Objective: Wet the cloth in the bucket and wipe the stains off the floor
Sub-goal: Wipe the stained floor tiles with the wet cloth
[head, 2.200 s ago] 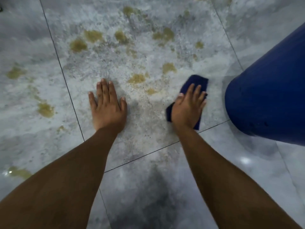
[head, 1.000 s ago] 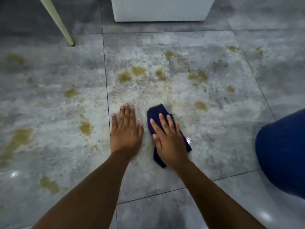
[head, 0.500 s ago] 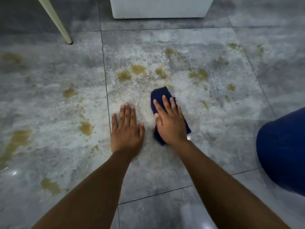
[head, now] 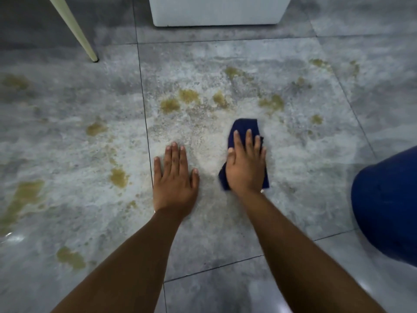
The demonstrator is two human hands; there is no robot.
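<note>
A dark blue cloth [head: 242, 128] lies on the grey tiled floor [head: 225, 233], and my right hand [head: 247, 163] presses flat on it, covering its middle. My left hand [head: 174, 177] rests palm down on the floor just left of it, fingers spread, holding nothing. Yellow-brown stains mark the tiles: a cluster [head: 180, 101] beyond the hands, more [head: 272, 102] to the far right, and patches [head: 118, 177] on the left tile. The floor around the hands looks pale and smeared. The blue bucket [head: 388, 206] stands at the right edge, only partly in view.
A white box-like object [head: 216, 12] stands at the top of the view. A cream furniture leg [head: 74, 30] slants down at the upper left. A large stain [head: 22, 199] lies at the far left, another [head: 70, 257] near my left forearm.
My right hand has slid the cloth to the right, away from my left hand, across the tile. My left hand has stayed planted in place.
</note>
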